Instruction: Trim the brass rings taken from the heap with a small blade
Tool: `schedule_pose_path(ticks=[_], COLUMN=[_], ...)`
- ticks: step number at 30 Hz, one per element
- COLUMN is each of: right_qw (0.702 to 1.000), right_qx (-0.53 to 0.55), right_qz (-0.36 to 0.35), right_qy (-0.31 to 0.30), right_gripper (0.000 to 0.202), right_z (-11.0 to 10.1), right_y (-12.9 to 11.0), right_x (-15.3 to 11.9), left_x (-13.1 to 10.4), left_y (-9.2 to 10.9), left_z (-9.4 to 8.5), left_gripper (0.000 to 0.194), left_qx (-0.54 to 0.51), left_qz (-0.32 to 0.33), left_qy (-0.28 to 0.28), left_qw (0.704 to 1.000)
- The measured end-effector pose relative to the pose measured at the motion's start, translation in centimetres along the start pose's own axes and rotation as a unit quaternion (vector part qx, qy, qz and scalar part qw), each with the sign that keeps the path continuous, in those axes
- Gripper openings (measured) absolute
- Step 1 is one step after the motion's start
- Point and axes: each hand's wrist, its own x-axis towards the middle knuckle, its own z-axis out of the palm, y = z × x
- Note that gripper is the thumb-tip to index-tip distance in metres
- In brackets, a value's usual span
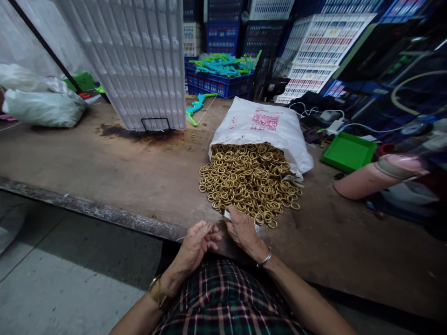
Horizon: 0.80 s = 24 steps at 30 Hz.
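Open tabletop (122, 170) leftward — ring heap (247, 179) blocks ahead.

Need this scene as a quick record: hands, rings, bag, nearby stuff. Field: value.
left hand: partly curled at the near edge of the table; contents unclear
right hand: gripping a small white item, type unclear, beside the rings
rings: gold-coloured, loose heap at the bag's mouth
bag: white, red print, lying open toward the person
behind: turquoise-and-green bow
right of bag: green tray, pink bottle
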Motion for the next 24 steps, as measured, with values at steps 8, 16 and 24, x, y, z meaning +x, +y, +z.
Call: schedule_pose_path(ticks=[8,16,24], right_qw=[0.996,0.996,0.992], right_qx=[-0.077,-0.076,-0.082], right_qz=[0.04,0.052,-0.032], right_qy=[-0.023,-0.016,-0.09], right_gripper=[0.017,0.019,0.027], right_z=[-0.2,-1.3,-0.4], right_y=[-1.1,-0.7,-2.8], right_x=[2.2,2.0,2.9], left_x=[0.9,1.3,1.4], left_y=[-0.3,-0.2,0.2], left_z=[-1.2,-1.5,-1.5], left_gripper=[0.017,0.018,0.025], left_qx=[-0.104,-0.168,-0.183], left_qz=[-0.05,-0.087,-0.099], left_qy=[0.003,0.028,0.082], left_qw=[0.993,0.982,0.975])
